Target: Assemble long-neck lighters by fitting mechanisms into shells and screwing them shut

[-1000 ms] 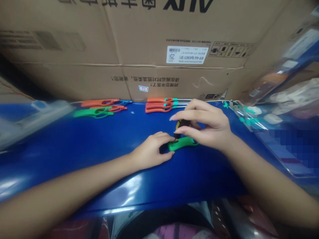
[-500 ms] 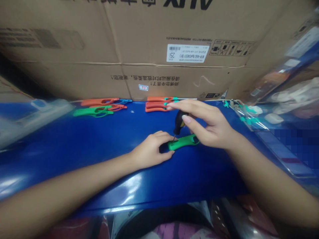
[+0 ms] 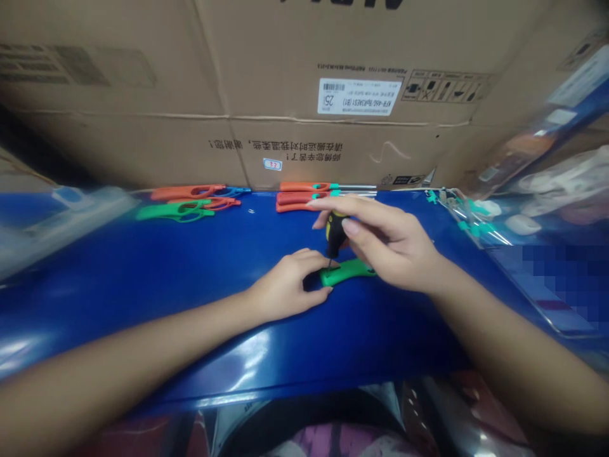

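Left fingers (image 3: pixel 314 296) pinch the green lighter handle (image 3: pixel 349 271) on the desk (image 3: pixel 214 254); right fingers (image 3: pixel 368 242) grasp a screwdriver (image 3: pixel 335 238), tip down at the handle's left end. I judge this screw-driving; next turn calls for steady pressure, handle pinned.

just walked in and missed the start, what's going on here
A person's left hand holds one end of a curved green plastic handle on a glossy blue tabletop. The right hand holds a black-and-yellow screwdriver nearly upright, its thin metal shaft down at that end. Behind them, orange-red plastic handles lie before a brown cardboard sheet.
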Demonstrator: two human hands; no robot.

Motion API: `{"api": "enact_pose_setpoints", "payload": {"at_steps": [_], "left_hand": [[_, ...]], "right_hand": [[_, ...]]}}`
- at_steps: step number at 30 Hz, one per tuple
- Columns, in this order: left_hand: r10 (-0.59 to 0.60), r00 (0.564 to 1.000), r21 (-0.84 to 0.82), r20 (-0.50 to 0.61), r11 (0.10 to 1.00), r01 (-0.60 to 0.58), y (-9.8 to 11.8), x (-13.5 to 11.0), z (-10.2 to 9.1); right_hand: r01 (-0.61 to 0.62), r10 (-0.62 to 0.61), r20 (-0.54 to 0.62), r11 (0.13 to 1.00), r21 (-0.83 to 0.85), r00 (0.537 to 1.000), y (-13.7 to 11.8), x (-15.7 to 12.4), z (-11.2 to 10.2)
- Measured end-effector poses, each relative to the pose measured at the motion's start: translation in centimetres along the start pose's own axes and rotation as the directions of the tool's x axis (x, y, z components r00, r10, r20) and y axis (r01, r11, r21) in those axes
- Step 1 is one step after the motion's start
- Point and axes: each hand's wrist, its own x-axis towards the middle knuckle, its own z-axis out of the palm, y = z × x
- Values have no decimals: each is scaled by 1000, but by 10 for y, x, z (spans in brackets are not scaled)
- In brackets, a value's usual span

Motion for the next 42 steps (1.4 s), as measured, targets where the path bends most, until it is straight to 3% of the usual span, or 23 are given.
{"api": "enact_pose_setpoints", "payload": {"at_steps": [5,8,12,14,18,24,29,32,38,42], "left_hand": [[10,1000,10,-14,1000,-10,0,-1,0],[9,1000,4,-14,1000,-9,0,-1,0],[-4,1000,-4,-1,1000,4,0,0,0],[2,1000,-2,-2,1000,-2,0,0,0],[7,1000,6,-9,1000,-7,-1,-1,0],[-10,1000,-4,11,1000,10,1,0,-1],[1,1000,27,-11,1000,-1,-2,-1,2],[-14,1000,55,-7,998,15,-2,0,2],[-3,1000,33,9,999,3,0,0,1],[31,999,44,-13,999,-30,-3,1,2]], "right_hand": [[-21,3,-137,991,-135,991,2,3,-6],[11,-41,-143,978,-206,989,3,2,-7],[-78,78,-28,997,-10,997,0,1,-7],[-105,106,-33,994,21,994,-1,1,-6],[-44,19,-157,986,-158,987,1,1,-5],[-54,56,78,998,-27,995,-4,-1,-10],[59,-61,-2,962,-267,998,-5,-2,-11],[68,-68,14,929,-363,998,-6,-3,-10],[86,-76,105,992,-91,991,-11,-1,-11],[101,-101,8,984,-147,995,-7,1,-8]]}}
